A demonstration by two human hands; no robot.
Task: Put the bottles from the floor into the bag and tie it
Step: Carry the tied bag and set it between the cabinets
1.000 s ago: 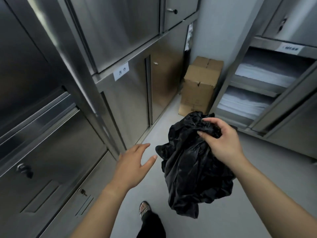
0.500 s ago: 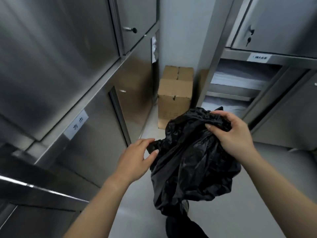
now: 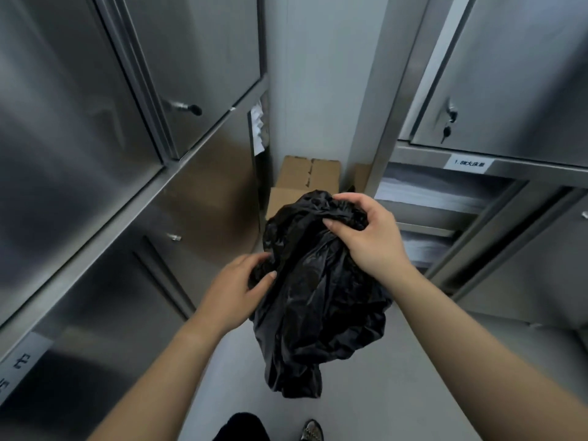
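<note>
A crumpled black plastic bag (image 3: 318,300) hangs in the air in front of me, bunched up with its mouth not spread. My right hand (image 3: 369,233) grips the bunched top of the bag from above. My left hand (image 3: 235,288) pinches a fold on the bag's left side, thumb and fingers closed on the plastic. No bottles are in view.
Steel cabinets (image 3: 95,154) line the left side of a narrow aisle. A steel rack (image 3: 477,198) with folded white linen stands on the right. A cardboard box (image 3: 302,179) sits on the grey floor (image 3: 397,393) at the far end. My shoe (image 3: 311,429) shows below.
My left hand went from open beside the bag to gripping its left side. My view swung up and right along the aisle. The right hand kept its hold on the bag's top.
</note>
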